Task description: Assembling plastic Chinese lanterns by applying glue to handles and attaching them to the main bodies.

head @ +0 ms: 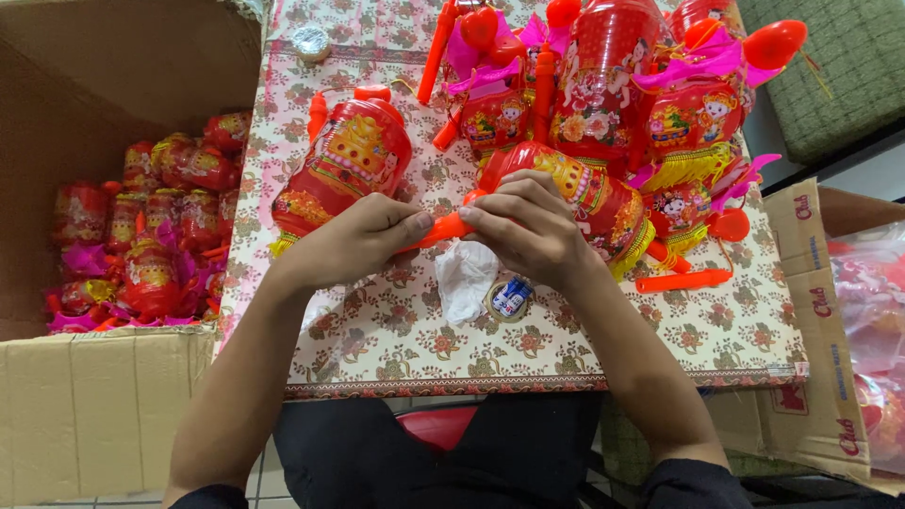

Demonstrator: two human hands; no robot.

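Both forearms are reaching up from the bottom edge over the flowered tablecloth (396,330). Between them, close to the person, a crumpled white tissue (464,278) and a small round tape roll (510,299) are lying just beside each other. A little further, the left hand (351,240) and the right hand (530,226) are meeting at the middle of the table. Together they are holding an orange plastic stick (445,229): the left thumb and fingers are pinching one end, and the right fingers are closing around the other end, so only a short part is showing between them. The stick is joining a red lantern (589,193), which is lying under and behind the right hand. Another red lantern (344,165) is lying just behind the left hand. Further back, a pile of lanterns (650,85) is covering the table. At the left, an open cardboard box (94,405) is holding more wrapped lanterns.
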